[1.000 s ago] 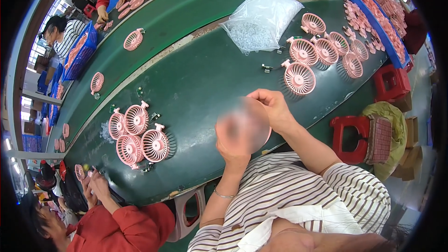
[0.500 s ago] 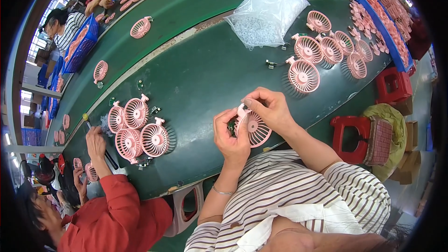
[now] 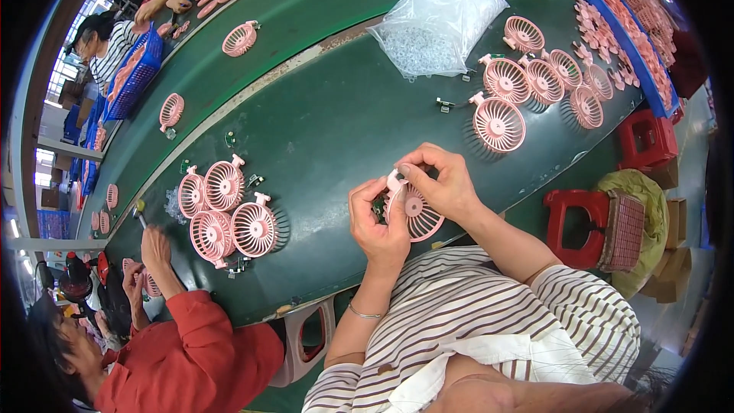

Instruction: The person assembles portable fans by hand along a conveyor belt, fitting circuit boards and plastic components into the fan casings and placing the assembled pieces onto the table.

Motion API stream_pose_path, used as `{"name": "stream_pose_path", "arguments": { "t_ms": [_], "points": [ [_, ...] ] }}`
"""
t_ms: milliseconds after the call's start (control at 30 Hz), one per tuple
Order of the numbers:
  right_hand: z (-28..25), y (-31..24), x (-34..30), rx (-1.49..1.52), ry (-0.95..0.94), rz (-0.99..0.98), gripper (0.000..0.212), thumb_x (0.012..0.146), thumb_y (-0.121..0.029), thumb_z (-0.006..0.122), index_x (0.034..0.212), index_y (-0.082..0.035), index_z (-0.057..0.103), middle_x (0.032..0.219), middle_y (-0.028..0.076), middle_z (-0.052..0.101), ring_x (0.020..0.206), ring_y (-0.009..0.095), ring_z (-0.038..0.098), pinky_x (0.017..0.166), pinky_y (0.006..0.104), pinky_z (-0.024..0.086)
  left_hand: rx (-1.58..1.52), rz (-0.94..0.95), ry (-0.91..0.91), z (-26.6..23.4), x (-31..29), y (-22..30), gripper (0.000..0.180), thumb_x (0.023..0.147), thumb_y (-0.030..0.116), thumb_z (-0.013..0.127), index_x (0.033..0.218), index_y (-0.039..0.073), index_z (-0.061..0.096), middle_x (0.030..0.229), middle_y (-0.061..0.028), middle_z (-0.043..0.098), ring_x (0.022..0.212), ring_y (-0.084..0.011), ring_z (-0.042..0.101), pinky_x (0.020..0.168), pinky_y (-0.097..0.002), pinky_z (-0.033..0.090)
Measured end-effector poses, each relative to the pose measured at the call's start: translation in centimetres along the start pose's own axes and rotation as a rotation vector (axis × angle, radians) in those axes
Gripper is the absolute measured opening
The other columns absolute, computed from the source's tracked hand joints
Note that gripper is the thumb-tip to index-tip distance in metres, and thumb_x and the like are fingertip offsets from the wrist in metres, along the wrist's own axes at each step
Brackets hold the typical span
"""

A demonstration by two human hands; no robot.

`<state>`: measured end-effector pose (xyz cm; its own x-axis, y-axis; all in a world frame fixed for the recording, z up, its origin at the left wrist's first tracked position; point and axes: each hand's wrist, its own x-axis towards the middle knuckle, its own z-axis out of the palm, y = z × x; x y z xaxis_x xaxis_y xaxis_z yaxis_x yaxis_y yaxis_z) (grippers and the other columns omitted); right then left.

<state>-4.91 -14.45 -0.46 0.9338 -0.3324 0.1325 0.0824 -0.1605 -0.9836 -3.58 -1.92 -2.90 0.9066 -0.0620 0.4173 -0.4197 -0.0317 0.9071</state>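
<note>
Near the front edge of the green bench I hold a pink fan housing [image 3: 422,216], a round slatted cage with a short neck. My left hand [image 3: 380,222] is wrapped round its left side, with a small green circuit board showing by the fingers. My right hand [image 3: 442,183] pinches at the neck; whatever lies between thumb and forefinger is too small to make out. To the left sits a cluster of similar fan housings [image 3: 254,229], with small circuit boards [image 3: 238,267] beside them. More housings [image 3: 499,124] stand to the right.
A clear plastic bag [image 3: 436,27] of small transparent parts lies at the back. Blue crates [image 3: 638,61] hold pink parts at the far right. At left, a co-worker in a red sleeve [image 3: 200,321] works close to the bench. Red stools [image 3: 573,226] stand at right.
Housings on the far belt have shifted slightly to the right. The co-worker's hand at left has moved lower, onto a tool. My hands have hardly moved.
</note>
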Motion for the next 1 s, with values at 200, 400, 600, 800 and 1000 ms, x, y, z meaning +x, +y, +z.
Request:
{"name": "stream_pose_path", "arguments": {
  "t_ms": [200, 400, 600, 800, 1000],
  "points": [
    [0.1, -0.2, 0.1, 0.040, 0.002, 0.088, 0.011, 0.083, -0.007, 0.062, 0.086, 0.003, 0.064, 0.081, 0.006, 0.061, 0.068, 0.008, 0.059, 0.061, 0.0232, 0.048, 0.014, 0.012, -0.007, -0.1, -0.1, 0.0, 0.027, 0.075, -0.001, 0.068, 0.100, -0.001, 0.057, 0.098, -0.0153, 0.057, 0.088, -0.0241, 0.058, 0.076, -0.0318, 0.050],
    [0.1, 0.1, 0.1, 0.066, -0.003, 0.058, 0.011, 0.084, -0.008, 0.062, 0.085, 0.003, 0.064, 0.079, 0.005, 0.062, 0.068, 0.007, 0.058, 0.060, 0.0221, 0.048, -0.007, -0.005, -0.006, -0.2, -0.2, -0.2, 0.027, 0.076, -0.001, 0.069, 0.100, -0.001, 0.057, 0.100, -0.0150, 0.057, 0.090, -0.0240, 0.058, 0.078, -0.0319, 0.049],
    [-0.9, 0.5, 1.3, -0.112, -0.036, 0.124, 0.012, 0.085, -0.007, 0.062, 0.092, 0.002, 0.067, 0.077, 0.002, 0.061, 0.066, 0.004, 0.056, 0.060, 0.0211, 0.045, -0.277, -0.230, 0.058, -0.9, 0.0, 0.1, 0.029, 0.080, -0.006, 0.064, 0.107, -0.003, 0.052, 0.101, -0.0108, 0.057, 0.092, -0.0151, 0.056, 0.081, -0.0270, 0.047],
    [-3.4, 0.4, 2.2, -0.337, -0.234, -0.071, 0.016, 0.078, -0.003, 0.063, 0.093, 0.000, 0.065, 0.083, 0.013, 0.061, 0.067, 0.025, 0.061, 0.062, 0.0323, 0.049, -0.806, -0.539, -0.008, -7.4, 0.5, -0.1, 0.024, 0.084, -0.002, 0.060, 0.106, -0.002, 0.052, 0.097, -0.0155, 0.062, 0.085, -0.0205, 0.062, 0.078, -0.0321, 0.053],
    [-2.4, 0.1, 0.8, -0.470, -0.459, -0.249, 0.021, 0.077, -0.003, 0.063, 0.097, -0.001, 0.064, 0.090, 0.012, 0.058, 0.086, 0.031, 0.058, 0.074, 0.0389, 0.048, -0.760, -0.537, 0.011, -8.9, 0.2, -0.3, 0.023, 0.085, 0.001, 0.061, 0.106, 0.000, 0.052, 0.097, -0.0144, 0.062, 0.085, -0.0214, 0.063, 0.075, -0.0335, 0.054]
  ]
}}
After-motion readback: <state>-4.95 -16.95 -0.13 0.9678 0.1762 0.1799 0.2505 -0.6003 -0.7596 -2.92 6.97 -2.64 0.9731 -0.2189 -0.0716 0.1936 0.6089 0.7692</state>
